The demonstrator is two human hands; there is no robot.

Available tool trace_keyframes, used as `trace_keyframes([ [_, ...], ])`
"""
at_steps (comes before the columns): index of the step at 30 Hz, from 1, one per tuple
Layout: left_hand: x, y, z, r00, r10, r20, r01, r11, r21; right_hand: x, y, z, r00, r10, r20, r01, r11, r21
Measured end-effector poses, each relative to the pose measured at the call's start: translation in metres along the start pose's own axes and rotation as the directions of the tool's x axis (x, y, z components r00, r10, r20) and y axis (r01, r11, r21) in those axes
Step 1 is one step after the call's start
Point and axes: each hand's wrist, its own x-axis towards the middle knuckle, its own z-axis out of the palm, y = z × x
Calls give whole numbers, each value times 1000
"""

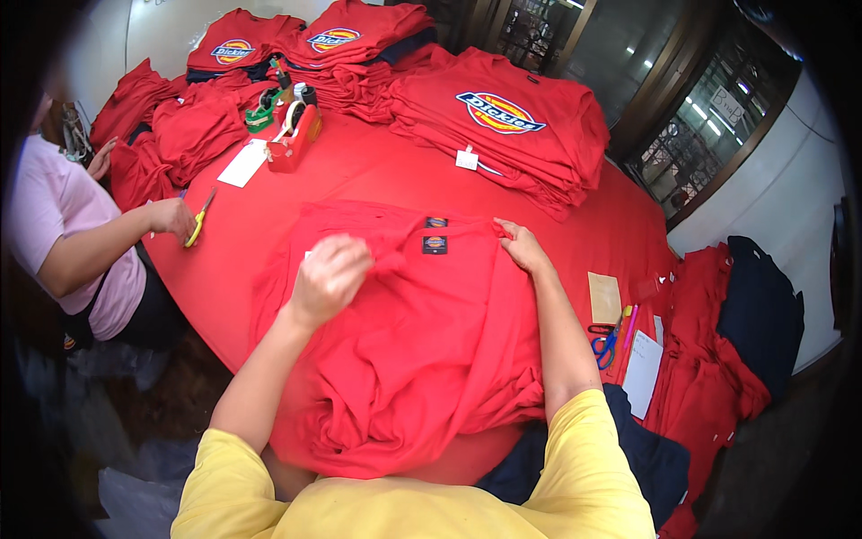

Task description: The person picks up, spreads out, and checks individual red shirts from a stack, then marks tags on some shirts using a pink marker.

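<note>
A red T-shirt lies spread in front of me, its neck facing away and its lower part bunched toward my body. Dark labels show at the neck. My right hand pinches the shirt's fabric at the right shoulder. Just left of the neck, my left hand is raised over the shirt with its fingers curled closed. Motion blurs this hand, and what it holds, if anything, is hidden. A small white piece shows beside it.
Folded red shirts are stacked at the far side. A red tape dispenser stands near a white card. At left, a co-worker's hand holds yellow scissors. Blue scissors and paper lie at right.
</note>
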Motion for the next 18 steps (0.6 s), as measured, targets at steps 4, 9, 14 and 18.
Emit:
trace_keyframes([
  [4, -38, 54, -45, 994, 53, 90, -46, 996, -80, -3, -25, -5, 998, -52, -44, 44, 984, -172],
  [9, -79, 95, -72, 708, -591, 387, 687, 704, -183, -45, -90, -26, 848, -434, -304, 325, 879, -348],
  [14, -78, 107, -182, 561, -728, 394, 801, 597, -38, -155, -207, -48, 785, -525, -328, 465, 850, -248],
  [18, -128, 133, -343, 546, -825, -142, 837, 530, 139, -222, -284, -27, 772, -601, 208, 633, 759, -153],
])
